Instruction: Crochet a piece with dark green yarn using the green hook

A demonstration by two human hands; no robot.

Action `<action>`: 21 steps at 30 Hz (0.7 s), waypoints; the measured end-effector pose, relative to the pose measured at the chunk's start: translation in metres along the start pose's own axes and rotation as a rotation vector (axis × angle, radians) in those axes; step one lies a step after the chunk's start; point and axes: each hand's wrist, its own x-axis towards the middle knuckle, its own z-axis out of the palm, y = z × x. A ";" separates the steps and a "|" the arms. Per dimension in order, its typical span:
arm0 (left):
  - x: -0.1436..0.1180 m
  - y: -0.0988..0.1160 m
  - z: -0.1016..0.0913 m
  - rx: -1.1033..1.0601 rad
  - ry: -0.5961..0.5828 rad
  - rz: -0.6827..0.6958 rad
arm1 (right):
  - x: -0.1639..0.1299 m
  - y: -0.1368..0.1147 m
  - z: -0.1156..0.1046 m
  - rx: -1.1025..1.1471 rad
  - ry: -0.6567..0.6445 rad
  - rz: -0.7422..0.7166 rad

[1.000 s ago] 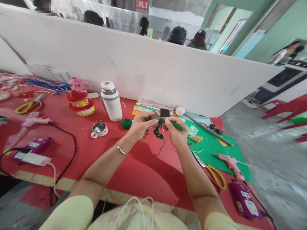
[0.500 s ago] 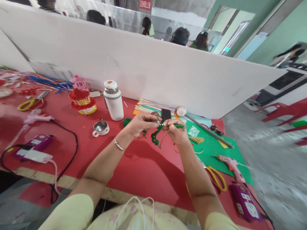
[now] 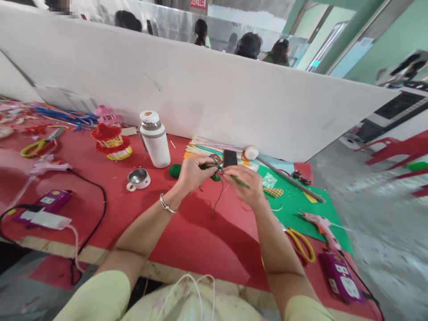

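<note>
My left hand [image 3: 195, 173] is closed on a small piece of green crochet work [image 3: 216, 174], partly hidden by the fingers. Held in my right hand [image 3: 246, 182] is a crochet hook with a green handle [image 3: 240, 182]; its tip meets the crochet work. A loose dark yarn end hangs below the piece over the red tabletop [image 3: 200, 240]. Just left of my left hand lies a ball of green yarn [image 3: 174, 170]. Behind my fingers is a black phone-like rectangle [image 3: 230, 158].
A white thermos [image 3: 155, 141] and a steel cup [image 3: 138, 179] stand at left, beside a red pom-pom model [image 3: 110, 140]. At right lie yellow-handled scissors [image 3: 301, 244], a pink glue gun [image 3: 323, 227] and a purple power strip [image 3: 341, 276]. A white partition [image 3: 200, 98] borders the back.
The crochet piece is now bunched up between my fingers instead of hanging down. My right hand has turned, so the hook slants down to the right.
</note>
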 end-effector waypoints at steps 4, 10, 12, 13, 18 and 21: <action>0.001 0.005 0.003 -0.308 0.038 -0.182 | -0.007 0.001 0.016 -0.211 0.085 -0.235; -0.001 0.018 0.000 -0.706 -0.149 -0.458 | -0.014 0.000 0.028 -0.305 0.238 -0.326; 0.000 0.019 -0.002 -0.730 -0.175 -0.475 | -0.012 -0.001 0.026 -0.284 0.251 -0.341; 0.000 0.017 -0.003 -0.729 -0.189 -0.479 | -0.011 -0.001 0.025 -0.251 0.243 -0.342; 0.004 0.005 -0.010 -0.548 -0.224 -0.419 | -0.001 -0.001 0.005 0.033 0.037 -0.180; 0.006 -0.001 -0.013 -0.363 -0.220 -0.352 | 0.003 -0.004 -0.005 0.074 -0.069 -0.088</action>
